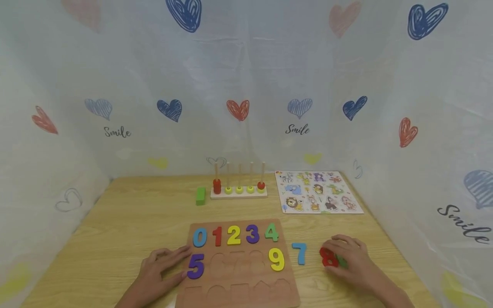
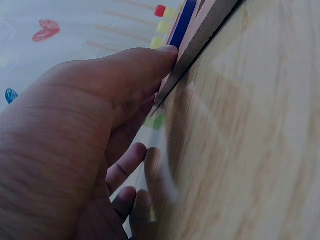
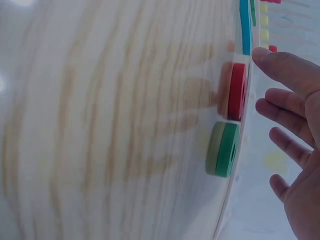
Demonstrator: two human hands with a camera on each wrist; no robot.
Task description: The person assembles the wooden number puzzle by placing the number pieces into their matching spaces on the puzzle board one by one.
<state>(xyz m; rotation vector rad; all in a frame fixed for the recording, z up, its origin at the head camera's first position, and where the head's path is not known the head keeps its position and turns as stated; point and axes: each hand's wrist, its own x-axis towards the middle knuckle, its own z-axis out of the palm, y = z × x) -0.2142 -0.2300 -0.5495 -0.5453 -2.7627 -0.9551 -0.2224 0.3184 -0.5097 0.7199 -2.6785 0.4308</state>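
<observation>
A wooden number board (image 1: 239,280) lies before me, with numbers 0 to 4 along its top row and a purple 5 (image 1: 197,269) and yellow 9 (image 1: 282,260) below. My left hand (image 1: 154,276) touches the board's left edge, its thumb tip beside the 5; its other fingers are loosely extended. Over a red 8 (image 3: 236,92) and a green piece (image 3: 227,150) hovers my right hand (image 1: 356,264), fingers spread and apart from both in the right wrist view. The green piece is mostly covered in the head view. A blue 7 (image 1: 301,256) lies between board and right hand.
Behind the board stand a green block (image 1: 200,196) and a bead counter (image 1: 239,195) with upright pegs. An animal puzzle board (image 1: 279,192) lies at the back right. A white curtain (image 1: 246,72) printed with hearts encloses the table's back and sides.
</observation>
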